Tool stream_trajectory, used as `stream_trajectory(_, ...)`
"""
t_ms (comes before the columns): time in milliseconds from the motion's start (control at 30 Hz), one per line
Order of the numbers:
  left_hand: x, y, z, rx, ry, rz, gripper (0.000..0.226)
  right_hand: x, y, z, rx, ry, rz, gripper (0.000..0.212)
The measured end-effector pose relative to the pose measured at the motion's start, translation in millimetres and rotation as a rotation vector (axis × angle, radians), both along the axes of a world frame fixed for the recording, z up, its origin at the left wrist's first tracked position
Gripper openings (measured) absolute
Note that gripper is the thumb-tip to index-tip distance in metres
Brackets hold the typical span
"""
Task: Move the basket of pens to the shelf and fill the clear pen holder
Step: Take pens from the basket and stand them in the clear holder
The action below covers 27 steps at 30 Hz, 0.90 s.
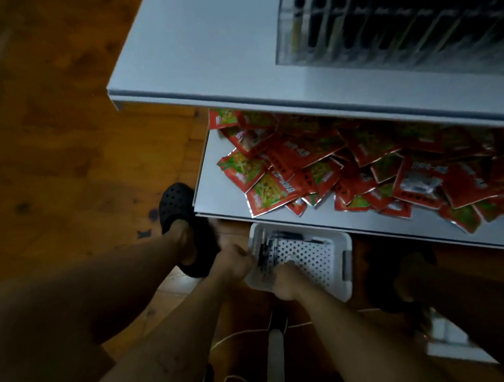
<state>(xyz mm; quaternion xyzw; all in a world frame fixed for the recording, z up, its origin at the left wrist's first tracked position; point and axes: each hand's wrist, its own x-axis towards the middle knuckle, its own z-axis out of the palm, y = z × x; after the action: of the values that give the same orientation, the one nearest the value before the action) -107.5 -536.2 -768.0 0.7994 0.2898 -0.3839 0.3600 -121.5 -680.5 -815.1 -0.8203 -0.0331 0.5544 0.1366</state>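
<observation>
A white perforated basket (314, 256) sits low, near the floor, just below the front edge of the lower shelf. Dark pens (266, 248) lie along its left side. My left hand (233, 262) is closed on the basket's left rim. My right hand (286, 281) grips the basket's near edge, with fingers curled inside it. The clear pen holder (396, 25) with dark compartments stands on the top shelf (204, 48) at the upper right, blurred.
The lower shelf (225, 197) carries a heap of red snack packets (345, 169). My foot in a black clog (176, 205) stands left of the shelf on the wooden floor. A white cable and a power strip (447, 335) lie on the floor below the basket.
</observation>
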Motion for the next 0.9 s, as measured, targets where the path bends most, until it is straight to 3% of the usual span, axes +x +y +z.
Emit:
stream_trajectory(133, -6, 3, -23, -0.106, 0.047, 0.17, 0.016, -5, 18, -33, -0.043, -0.005, -0.069, 0.041)
stream_trajectory(333, -11, 1, -34, -0.132, 0.082, 0.29, 0.016, -9, 33, -47, -0.08, 0.025, -0.174, 0.049)
stream_trajectory(633, 22, -14, -1, -0.163, -0.024, 0.2, 0.013, 7, -10, -4, 0.006, -0.159, -0.532, 0.009)
stream_trajectory(767, 30, -25, 30, -0.18, -0.075, 0.095, 0.018, 21, -29, 36, 0.162, -0.187, -0.687, 0.043)
stream_trajectory(900, 39, -35, 81, -0.185, -0.182, -0.025, 0.014, 31, -50, 83, 0.297, -0.405, -0.714, 0.028)
